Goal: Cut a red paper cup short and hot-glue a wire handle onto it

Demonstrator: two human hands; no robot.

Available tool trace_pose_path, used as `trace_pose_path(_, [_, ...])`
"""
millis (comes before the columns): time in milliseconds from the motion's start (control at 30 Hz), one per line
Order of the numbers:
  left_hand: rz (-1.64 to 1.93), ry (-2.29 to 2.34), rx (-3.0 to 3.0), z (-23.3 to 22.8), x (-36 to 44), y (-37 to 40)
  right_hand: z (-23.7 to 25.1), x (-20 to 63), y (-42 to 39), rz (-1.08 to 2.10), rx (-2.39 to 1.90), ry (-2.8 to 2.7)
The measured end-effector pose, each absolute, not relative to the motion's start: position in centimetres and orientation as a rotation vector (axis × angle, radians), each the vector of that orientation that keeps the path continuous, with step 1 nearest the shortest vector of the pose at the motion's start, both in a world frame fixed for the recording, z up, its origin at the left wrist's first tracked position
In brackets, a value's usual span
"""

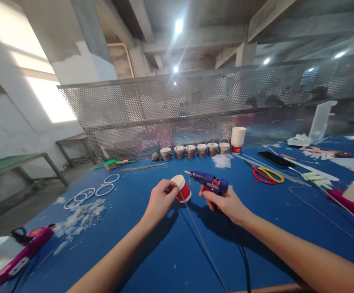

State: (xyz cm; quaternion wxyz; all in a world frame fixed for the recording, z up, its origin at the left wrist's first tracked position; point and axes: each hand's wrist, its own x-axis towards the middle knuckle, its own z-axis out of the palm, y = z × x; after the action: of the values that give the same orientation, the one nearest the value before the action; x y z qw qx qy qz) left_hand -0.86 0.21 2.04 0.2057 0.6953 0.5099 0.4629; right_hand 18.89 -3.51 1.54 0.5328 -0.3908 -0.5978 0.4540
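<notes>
A small red and white paper cup [184, 193] is tipped on its side just above or on the table, and the fingers of my left hand [163, 194] close on its left side. A thin grey cord [200, 238] runs from the cup by my fingertips down to the table's near edge. My right hand [225, 203] grips a blue hot glue gun [209, 181] by its handle. Its nozzle points left, close to the cup's rim and apart from it. An orange light glows on the gun's side. A black cable hangs down from below my right hand.
Several brown-wrapped cups [190, 151] and a stack of paper cups [238, 139] line the back, before a perforated metal screen [152, 110]. Scissors [266, 175] and a phone [276, 159] lie right. White rings [104, 189], scraps [79, 215] and a magenta power strip [21, 256] are left.
</notes>
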Motion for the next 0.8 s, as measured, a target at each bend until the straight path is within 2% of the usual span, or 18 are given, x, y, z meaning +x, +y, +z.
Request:
trace_pose_path(233, [1.178,1.413,1.809,1.6,-1.5,0.9,0.6,19.5,-3.5,1.018,-1.042,-1.624])
trace_pose_path(433, [1.184,1.405,1.796,1.4,-1.0,0.1,-1.6,19.9,-4.1,0.912,-1.041,-1.697])
trace_pose_path(800, [1.22,1.412,1.945,0.9,-0.9,-0.9,-2.0,19.0,-4.7,0.697,-1.001,-1.853])
